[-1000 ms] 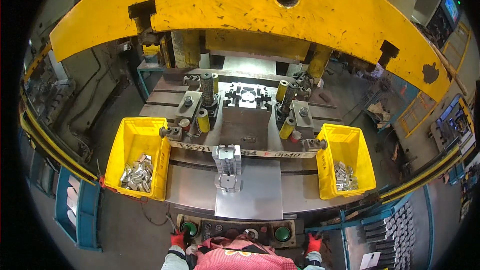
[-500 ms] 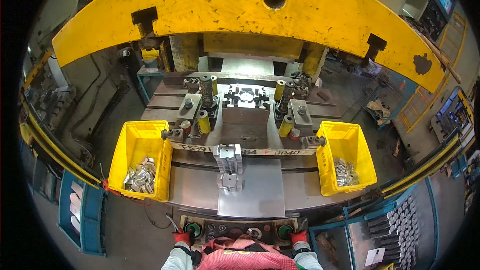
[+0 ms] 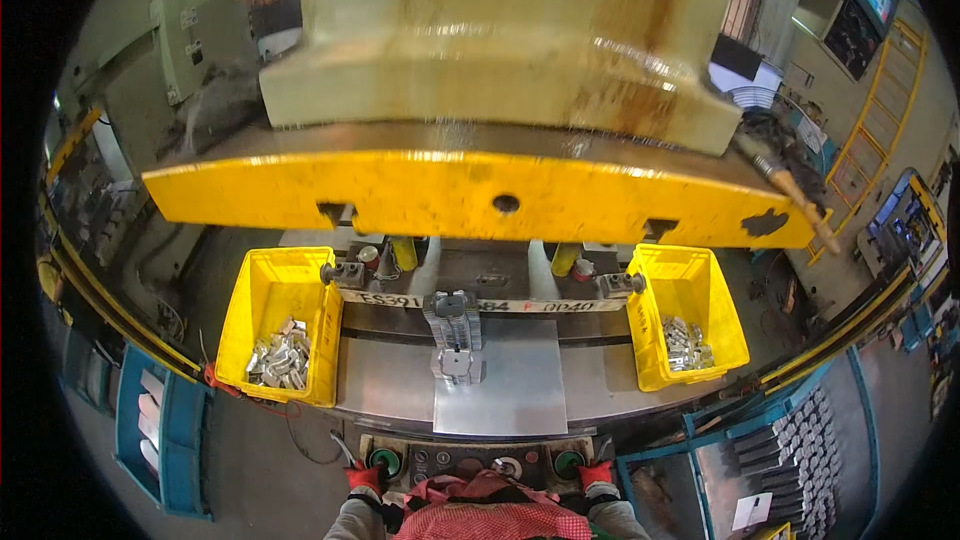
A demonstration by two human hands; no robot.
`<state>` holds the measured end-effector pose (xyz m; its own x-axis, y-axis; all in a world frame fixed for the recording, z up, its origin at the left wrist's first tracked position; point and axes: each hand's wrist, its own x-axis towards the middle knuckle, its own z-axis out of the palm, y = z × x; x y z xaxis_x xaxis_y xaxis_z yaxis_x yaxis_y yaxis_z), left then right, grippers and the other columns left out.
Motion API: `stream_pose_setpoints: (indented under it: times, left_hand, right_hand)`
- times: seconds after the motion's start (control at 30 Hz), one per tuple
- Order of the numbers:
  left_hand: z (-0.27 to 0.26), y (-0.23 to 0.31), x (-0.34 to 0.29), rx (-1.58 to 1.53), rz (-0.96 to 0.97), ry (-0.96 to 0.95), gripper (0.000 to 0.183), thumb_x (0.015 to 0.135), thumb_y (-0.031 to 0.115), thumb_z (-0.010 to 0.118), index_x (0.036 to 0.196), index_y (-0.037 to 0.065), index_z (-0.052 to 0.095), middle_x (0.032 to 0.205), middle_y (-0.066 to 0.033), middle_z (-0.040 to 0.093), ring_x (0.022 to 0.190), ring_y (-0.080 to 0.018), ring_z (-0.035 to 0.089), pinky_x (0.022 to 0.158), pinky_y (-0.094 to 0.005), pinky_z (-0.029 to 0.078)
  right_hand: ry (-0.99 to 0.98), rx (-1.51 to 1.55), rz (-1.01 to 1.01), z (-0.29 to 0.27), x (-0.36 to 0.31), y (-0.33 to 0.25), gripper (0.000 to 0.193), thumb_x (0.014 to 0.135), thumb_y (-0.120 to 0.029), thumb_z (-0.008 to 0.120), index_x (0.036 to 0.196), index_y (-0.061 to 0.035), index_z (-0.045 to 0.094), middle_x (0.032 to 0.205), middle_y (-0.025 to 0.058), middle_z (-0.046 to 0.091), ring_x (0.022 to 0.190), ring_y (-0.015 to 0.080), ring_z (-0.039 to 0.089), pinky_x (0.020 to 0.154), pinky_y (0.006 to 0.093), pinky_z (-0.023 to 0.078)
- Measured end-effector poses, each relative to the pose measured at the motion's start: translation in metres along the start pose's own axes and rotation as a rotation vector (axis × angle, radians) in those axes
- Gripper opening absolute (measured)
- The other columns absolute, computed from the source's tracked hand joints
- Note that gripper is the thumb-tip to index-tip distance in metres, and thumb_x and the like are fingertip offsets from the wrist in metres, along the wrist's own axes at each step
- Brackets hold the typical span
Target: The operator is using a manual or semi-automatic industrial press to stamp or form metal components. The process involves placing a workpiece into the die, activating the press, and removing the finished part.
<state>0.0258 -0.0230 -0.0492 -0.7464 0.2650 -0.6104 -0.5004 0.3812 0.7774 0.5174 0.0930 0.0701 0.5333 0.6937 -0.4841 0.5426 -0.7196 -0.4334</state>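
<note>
My left hand (image 3: pixel 367 480), in a red glove, is at the left end of the control panel (image 3: pixel 440 462), beside a round green button (image 3: pixel 385 461). A thin pale metal piece (image 3: pixel 343 450) sticks up past this hand; whether I hold it does not show. At the panel's other end, my right hand (image 3: pixel 597 477), also red-gloved, is beside a second green button (image 3: pixel 568 464). The fingers of both hands are too small and hidden to read. Ahead, stacked grey metal parts (image 3: pixel 456 325) stand on a flat metal plate (image 3: pixel 515 395). The yellow press ram (image 3: pixel 430 195) hides most of the die behind.
Yellow bins holding small metal pieces stand left (image 3: pixel 328 350) and right (image 3: pixel 705 285) of the press bed (image 3: pixel 610 370). A blue rack (image 3: pixel 715 435) with rows of metal parts is at lower right. Another blue rack (image 3: pixel 185 440) stands at lower left.
The yellow press ram has come down, covering the die and guide posts that showed before. Both my hands stay by the green buttons. The bins and stacked parts have kept their places.
</note>
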Motion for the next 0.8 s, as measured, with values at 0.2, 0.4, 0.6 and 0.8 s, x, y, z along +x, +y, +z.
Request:
stream_pose_setpoints:
  times: [0.2,0.4,0.6,0.8]
  left_hand:
    - [-0.003,-0.006,0.013,0.033,0.1,-0.059,0.102,0.054,0.007,0.078,0.129,0.001,0.009,0.131,-0.0119,0.034,0.117,-0.0226,0.036,0.085,-0.0386,0.04]
    - [-0.03,0.009,0.025,0.077,-0.061,-0.135,0.095,0.053,0.008,0.078,0.124,-0.001,0.015,0.124,-0.0141,0.041,0.102,-0.025,0.047,0.076,-0.0391,0.043]
    - [-0.06,0.047,-0.045,-0.031,0.048,0.164,0.05,0.078,0.045,0.054,0.092,-0.003,0.055,0.082,-0.0115,0.058,0.068,-0.0192,0.051,0.061,-0.0366,0.042]
    - [-0.034,0.224,-0.159,0.054,0.686,0.51,0.047,0.083,0.023,0.056,0.119,-0.001,0.039,0.11,-0.0118,0.049,0.098,-0.0179,0.048,0.078,-0.0338,0.043]
  right_hand:
    - [-0.006,0.001,0.012,-0.001,-0.003,-0.004,0.096,0.051,-0.044,0.075,0.119,0.0047,0.029,0.107,0.0247,0.052,0.1,0.0356,0.051,0.083,0.0379,0.043]
    - [0.007,0.055,-0.066,0.024,0.024,0.016,0.088,0.055,-0.04,0.074,0.118,0.0053,0.033,0.105,0.0224,0.054,0.098,0.0316,0.053,0.082,0.0369,0.043]
    - [0.229,0.859,0.367,-0.039,0.031,0.02,0.071,0.069,-0.043,0.064,0.12,-0.0028,0.037,0.108,0.0168,0.053,0.092,0.029,0.053,0.078,0.0415,0.042]
    - [0.524,1.221,-0.155,-0.159,-0.017,-0.111,0.036,0.083,-0.037,0.049,0.111,-0.0153,0.043,0.106,0.0033,0.05,0.082,0.016,0.049,0.055,0.0309,0.04]
